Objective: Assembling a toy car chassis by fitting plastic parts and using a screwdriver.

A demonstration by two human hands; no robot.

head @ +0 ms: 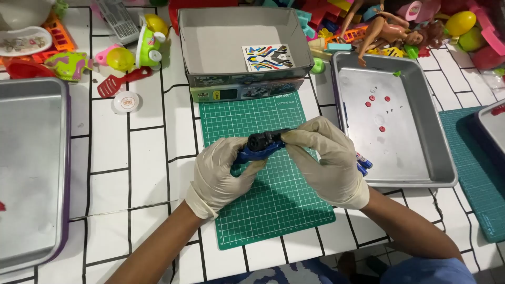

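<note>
1. Worktop [131, 158], white with black tile lines, runs past every frame edge but the near one, where its rim shows by the forearms; bare stretches lie left of the green cutting mat [273, 205] and along the near rim.
2. Metal trays hem the middle: the left tray [31, 168] is cut off by the frame edge, and the right tray [421, 152], holding small red discs [376, 102], sits just beside the mat.
3. Open cardboard box [210, 47] stands at the mat's far end, a sticker sheet [268, 57] lying inside.
4. Toy clutter [379, 26] crowds the far edge behind the box and trays, with a round white lid [126, 102] lying loose to the left.
5. Left hand [223, 176] and right hand [326, 160], both gloved, hover over the mat's upper half.
6. Blue and black toy car [260, 146] is gripped between them, the left hand closed under it, the right pinching its top.
</note>
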